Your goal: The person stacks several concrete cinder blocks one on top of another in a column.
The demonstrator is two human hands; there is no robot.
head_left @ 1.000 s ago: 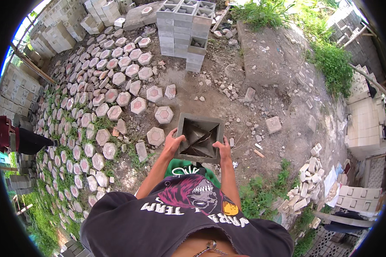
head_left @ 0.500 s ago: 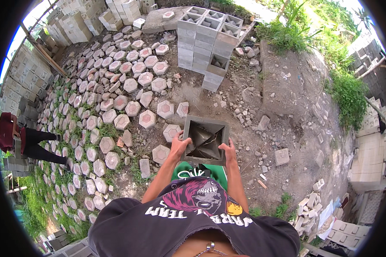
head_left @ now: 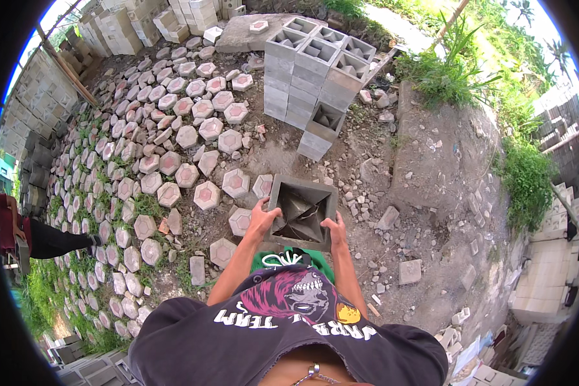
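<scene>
Versus a second ago: stack (head_left: 289, 83) sits lower and further right in the frame, with less of a gap to the held block (head_left: 299, 209); co-worker (head_left: 55, 239) is lower at the left edge. Block is near frame center in both, held in both hands.

Left hand (head_left: 262, 219): thumb over the block's left rim, fingers around the outer wall. Right hand (head_left: 336, 231): thumb on the right rim, fingers on the outside. Both grips closed on the wall; fingertips under the block hidden.

Block is gray concrete, squarish, thick-rimmed, with slanted triangular faces inside. Stack, upper center: similar gray blocks, smooth sides, hollow tops, one shorter column in front. Pavers (head_left: 206, 195), left half: hexagonal, rough, pale, many with pinkish centers. Rubble (head_left: 357, 206) right of block: jagged chunks on dirt.
</scene>
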